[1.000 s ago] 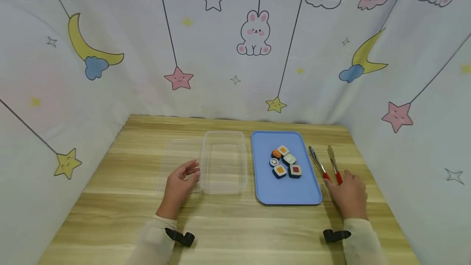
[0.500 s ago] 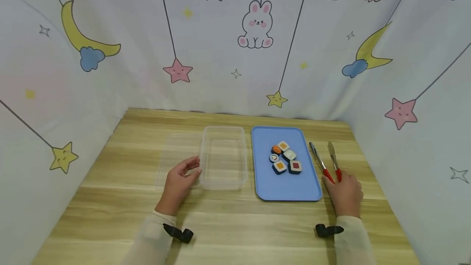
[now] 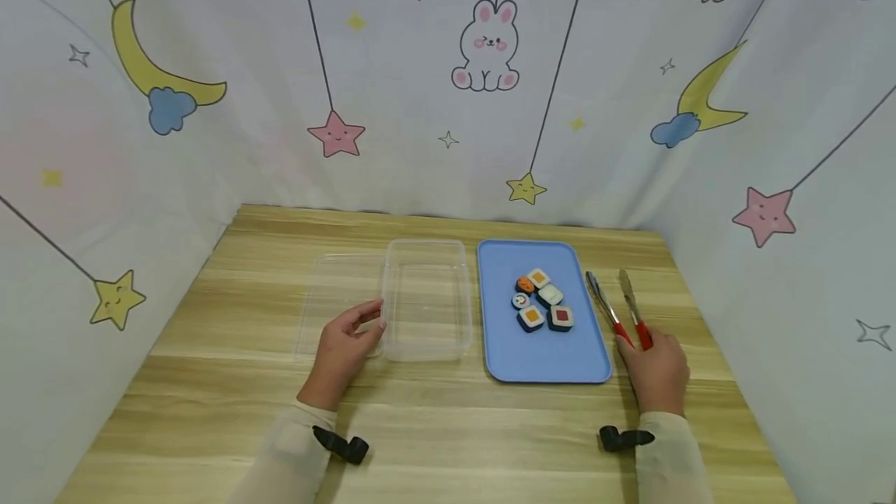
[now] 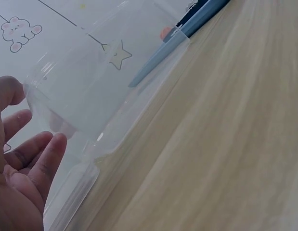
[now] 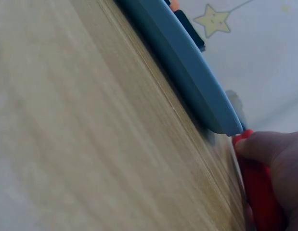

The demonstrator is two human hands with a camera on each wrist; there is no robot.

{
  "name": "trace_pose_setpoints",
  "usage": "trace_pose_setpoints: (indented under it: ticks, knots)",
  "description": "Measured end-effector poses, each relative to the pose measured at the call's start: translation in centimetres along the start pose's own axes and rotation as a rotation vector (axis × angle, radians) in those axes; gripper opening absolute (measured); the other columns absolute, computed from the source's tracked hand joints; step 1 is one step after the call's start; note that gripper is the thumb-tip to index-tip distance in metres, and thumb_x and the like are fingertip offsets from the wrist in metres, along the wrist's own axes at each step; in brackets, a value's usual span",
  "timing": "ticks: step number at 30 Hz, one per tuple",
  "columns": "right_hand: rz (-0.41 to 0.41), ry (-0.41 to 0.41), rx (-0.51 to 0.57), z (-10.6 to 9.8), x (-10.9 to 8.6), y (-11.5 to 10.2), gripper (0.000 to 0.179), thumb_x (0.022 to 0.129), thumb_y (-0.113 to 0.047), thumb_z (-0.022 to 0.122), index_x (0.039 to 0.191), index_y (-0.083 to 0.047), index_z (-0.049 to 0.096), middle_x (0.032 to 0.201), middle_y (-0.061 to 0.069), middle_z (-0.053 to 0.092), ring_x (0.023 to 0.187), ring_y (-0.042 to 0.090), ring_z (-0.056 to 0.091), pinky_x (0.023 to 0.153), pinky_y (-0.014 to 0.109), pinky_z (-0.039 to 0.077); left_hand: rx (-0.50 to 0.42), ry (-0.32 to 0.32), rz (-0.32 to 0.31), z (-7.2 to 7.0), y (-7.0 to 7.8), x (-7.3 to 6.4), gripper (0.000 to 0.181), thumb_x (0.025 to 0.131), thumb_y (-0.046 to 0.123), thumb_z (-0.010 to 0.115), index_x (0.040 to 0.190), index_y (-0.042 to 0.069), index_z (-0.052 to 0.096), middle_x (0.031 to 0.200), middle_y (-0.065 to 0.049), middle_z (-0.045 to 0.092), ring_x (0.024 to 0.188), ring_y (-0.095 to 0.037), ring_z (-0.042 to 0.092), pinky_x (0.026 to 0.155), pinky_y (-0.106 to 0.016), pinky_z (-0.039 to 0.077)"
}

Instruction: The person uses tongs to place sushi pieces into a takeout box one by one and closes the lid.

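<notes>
At the centre-left in the head view, my left hand is beside a clear plastic container, its fingertips right at the near-left wall. The left wrist view has the thumb at the rim of the container and the other fingers loosely bent below. My right hand holds tongs by their red handles, with the metal arms spread apart and pointing away from me. In the right wrist view, the thumb presses on a red handle. Several sushi pieces sit grouped on a blue tray between the hands.
A clear flat lid lies left of the container, partly behind my left hand. The wooden table ends at a patterned curtain at the back and on both sides. The tray's raised edge is close to the tongs.
The head view has tilted slightly down. My right hand has moved a little left and closed in on the tong handles. My left hand has drawn slightly closer to the container wall.
</notes>
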State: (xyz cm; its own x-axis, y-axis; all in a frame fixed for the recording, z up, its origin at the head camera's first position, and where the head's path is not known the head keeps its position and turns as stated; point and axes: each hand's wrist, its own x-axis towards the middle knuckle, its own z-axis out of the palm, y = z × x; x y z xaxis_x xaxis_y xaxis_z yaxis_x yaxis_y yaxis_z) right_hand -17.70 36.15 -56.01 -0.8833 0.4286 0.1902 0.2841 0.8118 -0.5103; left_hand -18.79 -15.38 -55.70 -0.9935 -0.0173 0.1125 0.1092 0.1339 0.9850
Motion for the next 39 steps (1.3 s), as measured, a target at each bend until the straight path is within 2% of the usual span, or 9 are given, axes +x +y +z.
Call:
trace_pose_setpoints:
  ticks: [9,13,17,22,27,34,39]
  knots:
    - [-0.006,0.031,0.059,-0.2,-0.5,-0.4,0.052,0.089,-0.033,0.081,0.121,0.007,0.07,0.098,0.026,0.064,0.086,0.04,0.059,0.07,0.052,0.048,0.019,0.0,-0.01,-0.1,-0.3,-0.3,0.041,0.097,0.014,0.076,0.135,0.002,0.069,0.135,-0.019,0.067,0.127,-0.03,0.063,0.089,-0.017,0.055]
    - [-0.014,0.034,0.129,-0.4,-0.7,-0.9,0.056,0.089,-0.03,0.081,0.129,0.007,0.068,0.109,0.028,0.066,0.094,0.042,0.061,0.078,0.055,0.052,0.019,0.0,0.003,-0.1,-0.3,-0.3,0.041,0.097,0.013,0.076,0.135,0.002,0.069,0.135,-0.02,0.067,0.126,-0.031,0.063,0.09,-0.017,0.055]
    - [-0.038,-0.033,0.17,-0.6,-0.9,-1.7,0.059,0.089,-0.031,0.082,0.135,0.002,0.065,0.122,0.026,0.067,0.103,0.041,0.063,0.086,0.057,0.055,0.007,-0.004,0.011,-0.1,-0.2,-0.2,0.041,0.096,0.012,0.076,0.135,0.001,0.068,0.135,-0.021,0.066,0.126,-0.033,0.063,0.09,-0.017,0.055]
    - [-0.107,-0.129,0.101,-0.9,-1.6,-3.2,0.06,0.087,-0.034,0.083,0.135,-0.002,0.068,0.12,0.021,0.069,0.098,0.036,0.061,0.08,0.048,0.055,-0.001,-0.014,0.004,-0.1,0.0,-0.2,0.042,0.096,0.012,0.076,0.136,0.001,0.068,0.138,-0.019,0.065,0.127,-0.034,0.062,0.09,-0.017,0.054]
    - [-0.153,-0.189,0.067,-1.7,-2.4,-4.3,0.058,0.086,-0.033,0.085,0.135,-0.006,0.07,0.122,0.018,0.07,0.099,0.035,0.06,0.082,0.048,0.056,0.003,-0.015,0.007,0.0,0.0,-0.1,0.042,0.097,0.012,0.076,0.136,0.0,0.067,0.138,-0.018,0.065,0.126,-0.032,0.063,0.091,-0.017,0.054]
    - [-0.319,-0.147,0.058,-2.8,-4.9,-4.8,0.05,0.08,-0.026,0.091,0.124,-0.007,0.077,0.112,0.017,0.075,0.091,0.032,0.068,0.076,0.047,0.058,0.012,-0.022,0.004,-0.1,0.0,-0.1,0.042,0.097,0.013,0.076,0.136,0.0,0.067,0.137,-0.018,0.066,0.125,-0.031,0.063,0.091,-0.017,0.054]
    - [-0.381,-0.144,0.029,-2.9,-5.8,-4.9,0.046,0.078,-0.022,0.092,0.118,-0.006,0.079,0.109,0.017,0.076,0.088,0.033,0.071,0.073,0.048,0.058,0.011,-0.017,0.008,-0.1,0.4,-0.2,0.041,0.097,0.012,0.075,0.136,0.0,0.067,0.137,-0.02,0.065,0.126,-0.034,0.062,0.091,-0.016,0.053]
